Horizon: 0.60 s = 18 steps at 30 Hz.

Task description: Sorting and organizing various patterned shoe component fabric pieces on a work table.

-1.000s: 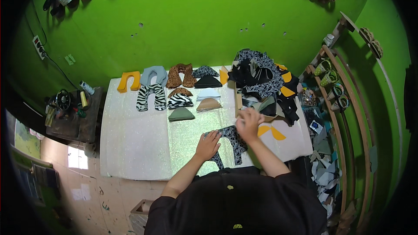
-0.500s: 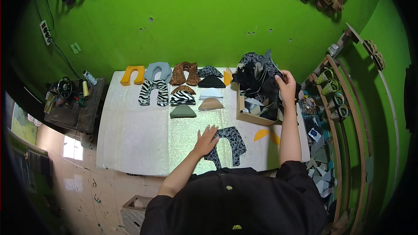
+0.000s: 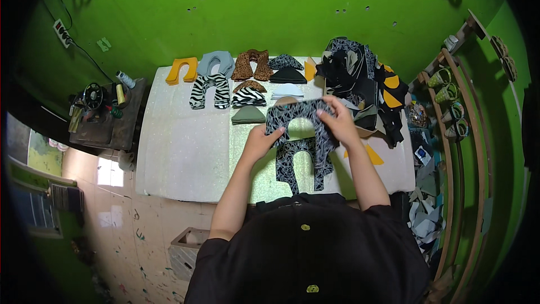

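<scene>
Between my two hands is a black-and-grey patterned arch-shaped material piece (image 3: 301, 110), raised above the table. My left hand (image 3: 262, 142) pinches its left side, thumb on top. My right hand (image 3: 340, 122) grips its upper right corner. Just below, on the white table (image 3: 183, 152), lies a matching patterned arch piece (image 3: 286, 160), partly covered by the held one. Beyond my hands are stacks of half-round pieces: green (image 3: 248, 115), zebra-striped (image 3: 249, 97), white (image 3: 287, 92) and black (image 3: 288, 75). A tan stack (image 3: 285, 101) is mostly hidden behind the held piece.
Arch-shaped stacks in yellow (image 3: 182, 70), grey (image 3: 217, 64), leopard print (image 3: 252, 65) and zebra print (image 3: 210, 91) lie at the back left. A heap of dark scraps (image 3: 351, 73) overflows a box at right. Yellow offcuts (image 3: 372, 156) lie near my right forearm. A sewing machine (image 3: 93, 97) stands left.
My right hand has come from the scrap box to the table's middle with the patterned piece. My left hand has lifted off the lying piece and taken hold too. Scraps now hang over the box's right side.
</scene>
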Motion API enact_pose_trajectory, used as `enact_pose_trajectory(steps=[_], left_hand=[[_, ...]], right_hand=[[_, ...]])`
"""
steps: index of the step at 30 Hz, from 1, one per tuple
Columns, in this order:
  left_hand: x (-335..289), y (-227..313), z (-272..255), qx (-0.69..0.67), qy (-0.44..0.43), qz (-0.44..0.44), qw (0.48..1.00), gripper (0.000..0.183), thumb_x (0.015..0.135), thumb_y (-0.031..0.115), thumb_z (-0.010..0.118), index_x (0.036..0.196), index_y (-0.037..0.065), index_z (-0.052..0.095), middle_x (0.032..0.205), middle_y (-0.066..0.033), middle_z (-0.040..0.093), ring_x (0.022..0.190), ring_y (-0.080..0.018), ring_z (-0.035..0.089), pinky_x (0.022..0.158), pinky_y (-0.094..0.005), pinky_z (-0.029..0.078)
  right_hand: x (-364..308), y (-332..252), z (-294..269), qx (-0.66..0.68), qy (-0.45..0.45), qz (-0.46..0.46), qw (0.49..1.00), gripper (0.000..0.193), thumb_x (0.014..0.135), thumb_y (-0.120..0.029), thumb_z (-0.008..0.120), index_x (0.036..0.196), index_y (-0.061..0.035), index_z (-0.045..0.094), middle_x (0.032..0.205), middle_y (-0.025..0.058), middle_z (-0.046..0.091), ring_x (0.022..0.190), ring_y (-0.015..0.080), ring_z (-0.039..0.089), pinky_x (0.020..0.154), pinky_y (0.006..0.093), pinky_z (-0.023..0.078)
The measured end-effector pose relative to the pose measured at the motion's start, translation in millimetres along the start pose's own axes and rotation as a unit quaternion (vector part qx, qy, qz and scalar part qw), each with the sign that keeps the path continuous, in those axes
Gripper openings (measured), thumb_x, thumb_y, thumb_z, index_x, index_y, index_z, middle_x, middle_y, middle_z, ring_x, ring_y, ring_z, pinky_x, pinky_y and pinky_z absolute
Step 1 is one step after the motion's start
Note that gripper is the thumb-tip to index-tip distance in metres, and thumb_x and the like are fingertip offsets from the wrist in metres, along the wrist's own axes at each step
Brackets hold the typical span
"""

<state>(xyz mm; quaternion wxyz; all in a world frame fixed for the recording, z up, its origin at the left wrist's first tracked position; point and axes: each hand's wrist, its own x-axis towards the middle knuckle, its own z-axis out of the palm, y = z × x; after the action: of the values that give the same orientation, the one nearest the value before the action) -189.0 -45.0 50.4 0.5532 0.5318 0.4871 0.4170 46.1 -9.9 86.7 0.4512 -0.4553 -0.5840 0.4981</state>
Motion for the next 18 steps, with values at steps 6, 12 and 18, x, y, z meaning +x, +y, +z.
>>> enact_pose_trajectory(steps=[6, 12, 18], left_hand=[[-13, -114, 12, 0.085, 0.032, -0.065, 0.994, 0.029, 0.084, 0.023, 0.065, 0.098, -0.002, 0.059, 0.077, -0.0058, 0.064, 0.065, -0.0103, 0.056, 0.058, -0.0268, 0.044], [-20, -115, 27, 0.274, 0.035, -0.098, 0.956, 0.032, 0.081, 0.027, 0.065, 0.1, 0.002, 0.061, 0.071, -0.01, 0.062, 0.066, -0.0202, 0.061, 0.061, -0.0318, 0.046], [-22, -86, 29, 0.341, 0.007, -0.11, 0.934, 0.045, 0.076, 0.035, 0.066, 0.107, 0.002, 0.06, 0.08, -0.0156, 0.066, 0.078, -0.0323, 0.064, 0.069, -0.04, 0.05]], right_hand=[[-22, 122, -8, -0.086, 0.008, 0.055, 0.995, 0.04, 0.076, -0.009, 0.069, 0.112, -0.0088, 0.052, 0.098, 0.0111, 0.06, 0.088, 0.0183, 0.058, 0.076, 0.0288, 0.046], [-34, 152, -14, -0.187, -0.001, 0.141, 0.972, 0.044, 0.073, -0.013, 0.071, 0.113, -0.0124, 0.053, 0.096, 0.0152, 0.06, 0.095, 0.027, 0.058, 0.082, 0.0348, 0.046], [-35, 149, -14, -0.294, 0.012, 0.143, 0.945, 0.05, 0.07, -0.025, 0.072, 0.116, -0.0157, 0.054, 0.106, 0.0137, 0.059, 0.102, 0.0308, 0.056, 0.091, 0.0429, 0.038]])
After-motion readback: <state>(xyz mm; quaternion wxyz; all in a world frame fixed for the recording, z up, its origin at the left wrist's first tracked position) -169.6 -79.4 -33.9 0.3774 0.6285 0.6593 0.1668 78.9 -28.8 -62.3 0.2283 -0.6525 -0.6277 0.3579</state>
